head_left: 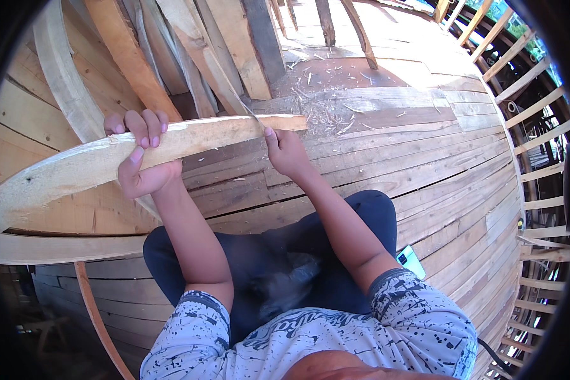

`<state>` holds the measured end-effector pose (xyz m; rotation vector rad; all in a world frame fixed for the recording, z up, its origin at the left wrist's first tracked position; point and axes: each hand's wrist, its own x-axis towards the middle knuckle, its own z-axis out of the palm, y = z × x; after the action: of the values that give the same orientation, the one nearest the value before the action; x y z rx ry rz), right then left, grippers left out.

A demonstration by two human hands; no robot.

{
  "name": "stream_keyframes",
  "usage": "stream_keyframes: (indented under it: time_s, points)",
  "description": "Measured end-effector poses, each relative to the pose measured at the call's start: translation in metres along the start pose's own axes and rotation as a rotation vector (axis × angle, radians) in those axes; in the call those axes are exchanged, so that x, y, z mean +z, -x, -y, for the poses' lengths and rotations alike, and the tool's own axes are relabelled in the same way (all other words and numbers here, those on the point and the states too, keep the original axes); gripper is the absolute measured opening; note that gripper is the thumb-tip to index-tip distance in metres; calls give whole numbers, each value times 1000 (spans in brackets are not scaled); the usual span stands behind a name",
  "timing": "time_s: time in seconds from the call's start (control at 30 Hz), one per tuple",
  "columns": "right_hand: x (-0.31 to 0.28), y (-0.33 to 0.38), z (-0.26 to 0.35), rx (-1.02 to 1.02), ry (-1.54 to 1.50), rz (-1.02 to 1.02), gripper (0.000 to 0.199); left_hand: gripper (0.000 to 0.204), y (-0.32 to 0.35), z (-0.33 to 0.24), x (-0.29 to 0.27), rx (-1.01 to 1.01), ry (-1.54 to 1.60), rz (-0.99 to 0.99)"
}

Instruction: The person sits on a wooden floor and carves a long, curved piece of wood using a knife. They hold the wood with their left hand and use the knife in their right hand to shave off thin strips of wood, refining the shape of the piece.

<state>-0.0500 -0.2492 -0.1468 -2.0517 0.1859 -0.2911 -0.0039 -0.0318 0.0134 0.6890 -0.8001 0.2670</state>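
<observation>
A long, pale, curved wooden plank (215, 136) lies across in front of me, its tapered end at the far left and its squared end near the middle. My left hand (147, 152) grips the plank around its edges, fingers over the far edge and thumb on the near face. Close to the plank's right end, my right hand (288, 153) is closed on a thin, dark, blade-like tool (254, 116), which crosses the plank at a slant. Most of the tool's grip is hidden in the fingers, so its exact kind does not show.
Wood shavings (342, 117) are scattered on the plank floor (386, 164) beyond my right hand. Several curved timbers (130, 50) rise at the upper left. A light-blue phone (411, 261) lies beside my right knee. A slatted wooden framework (541, 171) runs along the right.
</observation>
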Motion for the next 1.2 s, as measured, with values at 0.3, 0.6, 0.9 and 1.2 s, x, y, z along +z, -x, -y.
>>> stream_keyframes:
  time_s: [0.3,0.6,0.9,1.2]
  points:
    - [9,3,38,158,82,-27,58,36,7,5,-3,41,-5,-199]
    - [-25,5,-19,304,50,-120,62,36,30,4,52,45,67,-7]
    - [-41,22,-12,140,29,-20,62,36,43,10,77,55,40,-74]
    - [-28,9,-6,201,112,-67,63,36,45,7,61,44,16,-21]
